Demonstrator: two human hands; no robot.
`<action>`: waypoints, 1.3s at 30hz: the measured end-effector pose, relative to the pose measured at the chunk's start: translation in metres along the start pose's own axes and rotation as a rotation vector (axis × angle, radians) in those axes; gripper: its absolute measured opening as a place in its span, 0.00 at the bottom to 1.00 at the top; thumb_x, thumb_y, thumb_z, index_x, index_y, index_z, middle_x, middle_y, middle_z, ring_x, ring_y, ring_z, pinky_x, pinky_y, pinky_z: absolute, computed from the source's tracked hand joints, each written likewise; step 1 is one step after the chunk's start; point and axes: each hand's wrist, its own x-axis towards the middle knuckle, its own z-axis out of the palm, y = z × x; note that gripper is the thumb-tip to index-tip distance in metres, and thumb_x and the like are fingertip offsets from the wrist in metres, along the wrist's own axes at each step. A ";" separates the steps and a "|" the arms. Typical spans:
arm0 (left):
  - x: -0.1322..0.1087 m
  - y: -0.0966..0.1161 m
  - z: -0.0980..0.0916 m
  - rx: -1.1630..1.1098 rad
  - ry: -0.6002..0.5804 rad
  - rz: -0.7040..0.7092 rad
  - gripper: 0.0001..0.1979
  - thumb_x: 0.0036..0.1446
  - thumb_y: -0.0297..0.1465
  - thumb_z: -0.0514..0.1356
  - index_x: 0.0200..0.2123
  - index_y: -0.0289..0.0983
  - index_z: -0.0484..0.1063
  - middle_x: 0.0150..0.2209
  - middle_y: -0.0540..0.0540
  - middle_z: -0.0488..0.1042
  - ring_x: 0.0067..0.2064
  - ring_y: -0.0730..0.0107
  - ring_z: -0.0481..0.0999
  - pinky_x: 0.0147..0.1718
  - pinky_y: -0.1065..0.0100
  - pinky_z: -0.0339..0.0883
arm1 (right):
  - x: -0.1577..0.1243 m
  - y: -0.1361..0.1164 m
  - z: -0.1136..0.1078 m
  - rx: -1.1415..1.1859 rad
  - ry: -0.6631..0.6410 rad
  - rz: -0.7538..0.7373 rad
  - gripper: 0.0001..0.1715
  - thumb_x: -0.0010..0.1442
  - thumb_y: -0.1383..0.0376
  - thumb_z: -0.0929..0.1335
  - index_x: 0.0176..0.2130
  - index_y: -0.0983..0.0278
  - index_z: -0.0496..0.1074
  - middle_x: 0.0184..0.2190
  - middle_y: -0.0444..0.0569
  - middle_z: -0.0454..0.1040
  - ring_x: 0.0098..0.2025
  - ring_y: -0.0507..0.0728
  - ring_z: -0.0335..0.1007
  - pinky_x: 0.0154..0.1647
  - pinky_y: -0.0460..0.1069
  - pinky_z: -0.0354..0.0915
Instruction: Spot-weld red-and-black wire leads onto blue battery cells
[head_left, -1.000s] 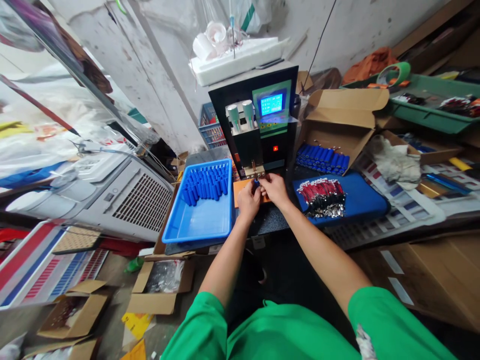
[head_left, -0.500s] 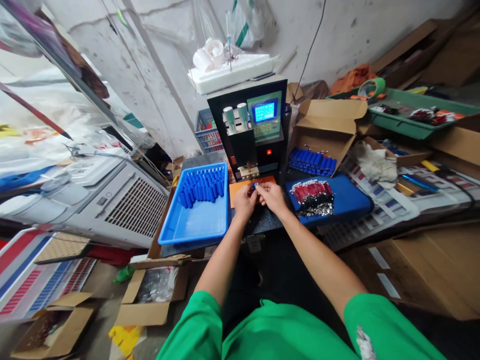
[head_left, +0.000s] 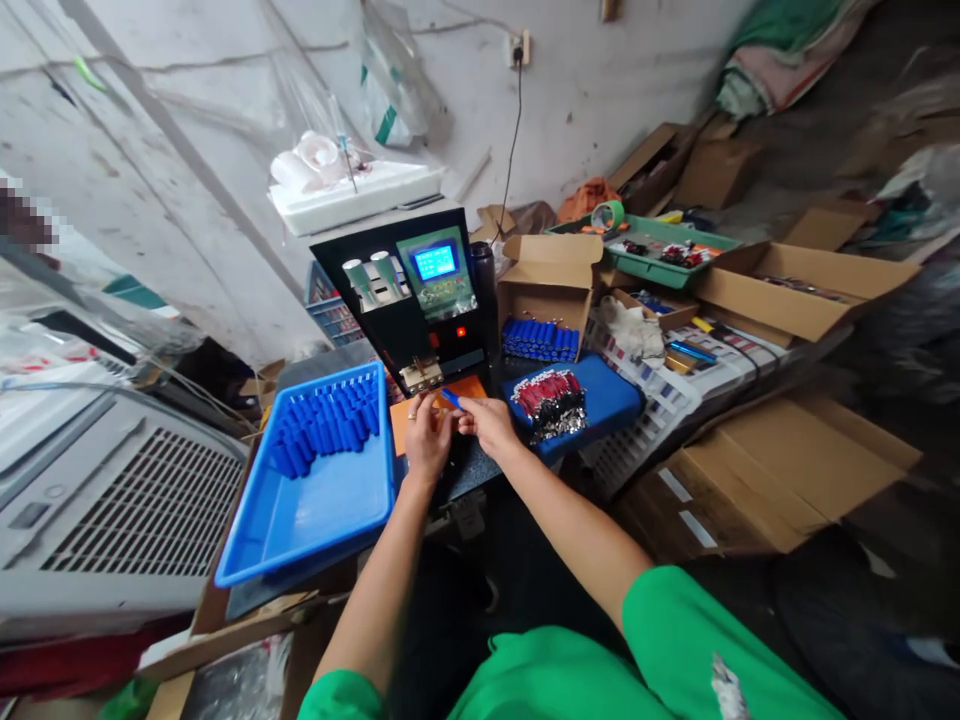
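A small blue tube (head_left: 451, 398) is pinched between the thumb and fingers of the right hand (head_left: 486, 425). The left hand (head_left: 427, 440) is held close by, with its fingers bent in, but whether anything is pinched there cannot be told. The small blue tube is seen over a flat orange board (head_left: 400, 428), just in front of a tall black machine (head_left: 405, 325) with a bright blue screen (head_left: 437, 262). Whether the board is touched by the tube cannot be told.

The step in hand seems to be the handling of one tube with both hands, close to the machine. For the next move, a firm but gentle pinch and a careful turn of the tube would seem to be called for, as it is so little.

The tube looks smooth, round and strong blue, and it is tilted. Part of it is hidden by the fingers. Many blue tubes (head_left: 326, 425) like it are stood in a shallow blue plastic tray (head_left: 319, 515) on the dark speckled worktop (head_left: 476, 472). On the other side, a heap of red and black wires (head_left: 551, 395) is laid on a flat blue pad (head_left: 611, 395)
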 end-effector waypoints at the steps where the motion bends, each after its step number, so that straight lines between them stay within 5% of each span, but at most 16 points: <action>1: 0.000 0.000 0.000 -0.019 0.007 -0.006 0.21 0.61 0.35 0.60 0.56 0.35 0.69 0.58 0.33 0.69 0.44 0.64 0.78 0.48 0.61 0.74 | 0.003 -0.006 -0.006 0.049 0.026 -0.030 0.11 0.52 0.65 0.75 0.28 0.68 0.72 0.22 0.47 0.75 0.18 0.47 0.66 0.17 0.40 0.67; 11: 0.007 0.012 -0.005 -0.023 0.027 -0.002 0.11 0.63 0.37 0.57 0.40 0.36 0.74 0.40 0.41 0.76 0.41 0.63 0.77 0.44 0.62 0.72 | 0.085 -0.098 -0.097 0.154 0.398 -0.517 0.20 0.52 0.57 0.77 0.30 0.67 0.67 0.22 0.40 0.71 0.22 0.46 0.68 0.26 0.41 0.70; 18: 0.009 0.016 -0.012 -0.051 -0.006 0.011 0.10 0.63 0.38 0.57 0.34 0.39 0.73 0.37 0.43 0.77 0.39 0.64 0.77 0.40 0.63 0.71 | 0.130 -0.108 -0.114 0.077 0.542 -0.403 0.23 0.54 0.58 0.77 0.26 0.65 0.63 0.16 0.39 0.68 0.18 0.47 0.67 0.23 0.41 0.70; 26: 0.008 0.017 -0.010 -0.063 -0.008 0.047 0.10 0.64 0.36 0.56 0.34 0.38 0.73 0.36 0.44 0.77 0.39 0.65 0.77 0.42 0.63 0.71 | 0.139 -0.110 -0.117 0.052 0.629 -0.320 0.21 0.57 0.60 0.77 0.26 0.66 0.64 0.16 0.42 0.69 0.18 0.49 0.69 0.19 0.41 0.69; 32: 0.008 0.019 -0.009 -0.091 -0.012 0.036 0.10 0.64 0.35 0.57 0.33 0.37 0.73 0.36 0.44 0.76 0.38 0.66 0.76 0.41 0.64 0.70 | 0.114 -0.116 -0.133 -0.155 0.491 -0.192 0.17 0.62 0.62 0.72 0.27 0.68 0.66 0.17 0.47 0.71 0.17 0.48 0.66 0.17 0.41 0.64; 36: 0.008 0.019 -0.008 -0.101 -0.015 0.013 0.11 0.64 0.36 0.57 0.32 0.37 0.73 0.35 0.44 0.76 0.37 0.66 0.75 0.40 0.64 0.69 | 0.090 -0.118 -0.148 -0.614 0.346 -0.267 0.12 0.59 0.66 0.72 0.26 0.69 0.70 0.17 0.45 0.70 0.14 0.47 0.57 0.14 0.42 0.53; 39: 0.008 0.019 -0.008 -0.110 -0.024 0.003 0.11 0.64 0.36 0.57 0.32 0.37 0.72 0.34 0.44 0.76 0.37 0.65 0.75 0.40 0.64 0.69 | 0.077 -0.117 -0.152 -1.037 0.251 -0.389 0.07 0.56 0.70 0.71 0.26 0.68 0.74 0.20 0.45 0.74 0.21 0.50 0.66 0.25 0.43 0.61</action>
